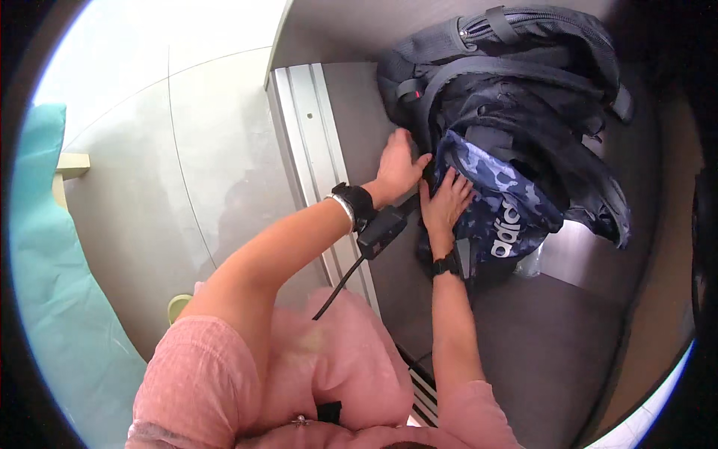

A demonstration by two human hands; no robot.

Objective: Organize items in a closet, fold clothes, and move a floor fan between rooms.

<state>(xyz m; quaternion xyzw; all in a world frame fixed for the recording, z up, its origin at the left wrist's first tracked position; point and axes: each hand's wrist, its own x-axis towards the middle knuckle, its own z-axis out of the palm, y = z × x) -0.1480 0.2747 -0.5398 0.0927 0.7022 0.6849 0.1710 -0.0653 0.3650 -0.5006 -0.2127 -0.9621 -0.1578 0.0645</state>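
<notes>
Both my hands are at a pile of bags inside a dark cabinet. My left hand (399, 167) touches the edge of the pile with its fingers spread, and no object shows in it. Close beside it, my right hand (447, 203) lies flat, fingers apart, on a blue camouflage fabric bag (498, 182) with white lettering of the brand adidas. Behind and over that bag rests a black backpack (521, 67) with a zipper. A black box-like device on a cable (382, 231) hangs by my left wrist.
A silver metal sliding-door track (320, 134) runs along the cabinet's front edge. Pale floor tiles (224, 129) lie to the left, with a teal cloth (61, 269) at the far left. A clear plastic item (529, 264) sits under the bags.
</notes>
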